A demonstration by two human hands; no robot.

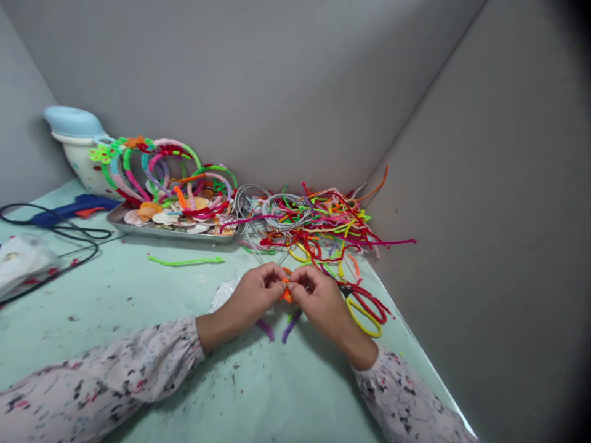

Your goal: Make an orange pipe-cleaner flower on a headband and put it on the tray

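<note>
Pinching a small orange fuzzy piece between them, the left hand and right hand meet in the middle of the head view, thumbs and index fingers drawn together at its upper part. The other fingers are curled, and the piece shows below the fingertips, over the green-covered table. Two purple fuzzy ends stick out below the hands, one to each side; how they join the orange piece cannot be told. A crumpled clear wrapper lies just beside the left wrist.

Near the right hand, partly hidden by it, are scissors with red and yellow handles. Beyond them a tangled heap of coloured pipe cleaners spreads towards the wall, with coils of grey wire at its left side. Next to the coils, a metal tray holds shells and fuzzy wrapped hoops in pink, green, orange and blue. A light green pipe cleaner lies alone in front of the tray.

Farther left are a blue glue gun, a looping black cord, a white plastic bundle, and a white container with a light blue lid, standing behind the glue gun.
</note>
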